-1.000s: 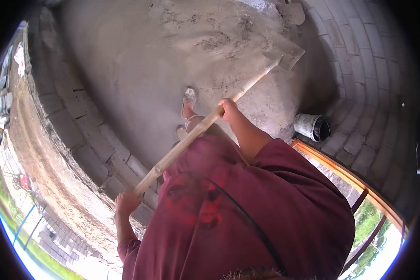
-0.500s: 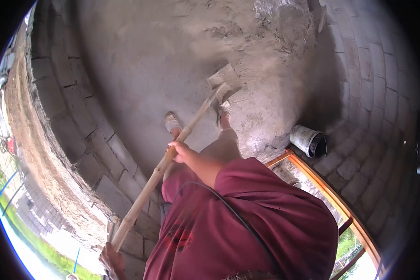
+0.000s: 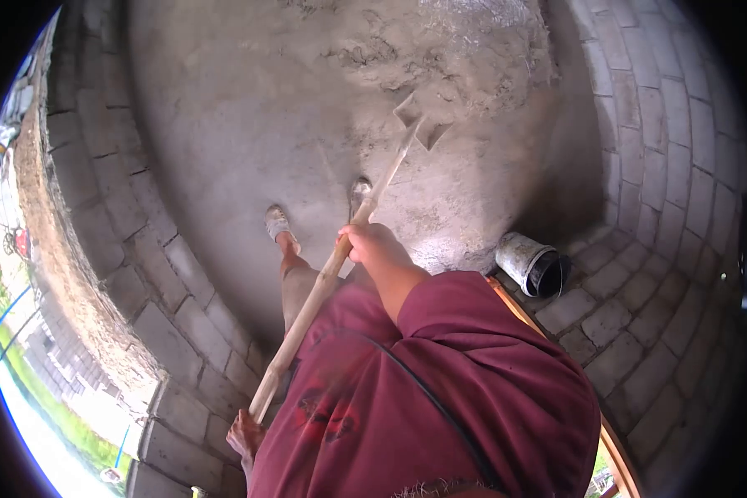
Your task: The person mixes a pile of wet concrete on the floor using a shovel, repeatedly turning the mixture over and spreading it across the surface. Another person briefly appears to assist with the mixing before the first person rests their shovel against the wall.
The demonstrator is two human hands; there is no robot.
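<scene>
A shovel [image 3: 314, 303] with a long pale wooden handle runs diagonally from lower left to upper middle. Its squarish metal blade [image 3: 409, 109] is over the grey floor near rough, lumpy material. My right hand [image 3: 367, 241] is wrapped round the middle of the handle. Lower down, my left hand [image 3: 246, 435] grips the handle near its rear end, beside my maroon shirt [image 3: 440, 382]. My feet stand apart on the floor, the left shoe [image 3: 277, 221] plain to see and the other one partly behind the handle.
Curved in this lens, block walls rise at left [image 3: 170, 270] and right [image 3: 676, 124]. A whitish bucket [image 3: 519, 259] lies tipped at the right, its dark mouth facing sideways. An orange-brown wooden frame [image 3: 614, 448] shows at lower right. Ground and grass lie beyond the left wall.
The shovel blade has moved up and right, and both hands have shifted right with the handle. My feet have moved left and the view has shifted. Both hands keep their grip.
</scene>
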